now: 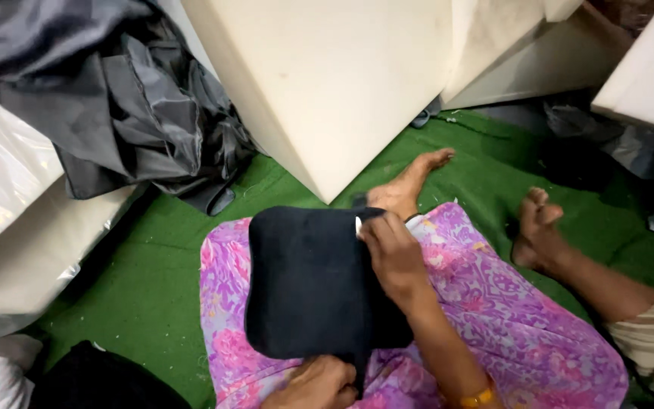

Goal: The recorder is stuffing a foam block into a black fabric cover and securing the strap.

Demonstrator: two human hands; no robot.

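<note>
Hands both grip the black cushion cover (308,284) resting on the lap in pink floral cloth (493,303), right hand (391,254) pinching its upper edge, left hand (319,382) clutching the bottom edge, above green carpet (153,265), foam blocks (334,83) just ahead.

Black padded cover (308,284), flat on lap, rounded corners.
</note>
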